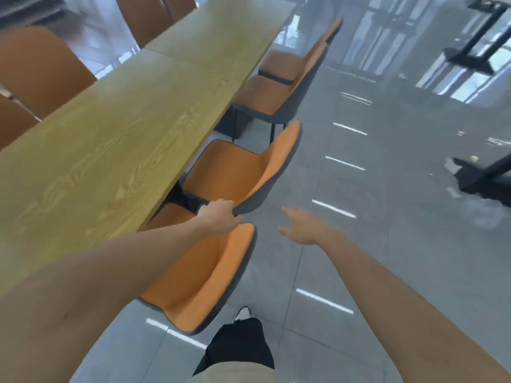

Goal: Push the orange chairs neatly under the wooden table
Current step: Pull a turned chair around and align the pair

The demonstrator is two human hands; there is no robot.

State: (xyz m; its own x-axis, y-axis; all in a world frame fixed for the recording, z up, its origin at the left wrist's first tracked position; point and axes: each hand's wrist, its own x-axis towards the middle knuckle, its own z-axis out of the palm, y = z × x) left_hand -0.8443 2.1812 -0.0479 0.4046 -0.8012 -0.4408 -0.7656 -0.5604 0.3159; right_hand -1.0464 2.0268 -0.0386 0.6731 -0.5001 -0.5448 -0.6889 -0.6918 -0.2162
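A long wooden table [132,111] runs from the lower left to the upper middle. Along its right side stand several orange chairs with grey backs. The nearest chair [193,280] is tucked partly under the table edge. The second chair [235,172] stands angled out from the table with its seat exposed. My left hand [219,218] grips the near edge of that second chair's backrest. My right hand [300,226] hovers over the floor beside the chairs, fingers spread and holding nothing. Two further chairs [276,92] sit pushed in beyond.
More orange chairs [41,67] line the table's far left side. Glossy grey floor tiles [373,244] spread to the right. Black table bases [486,178] stand at right and at upper right [475,56]. My leg and shoe [243,313] are below.
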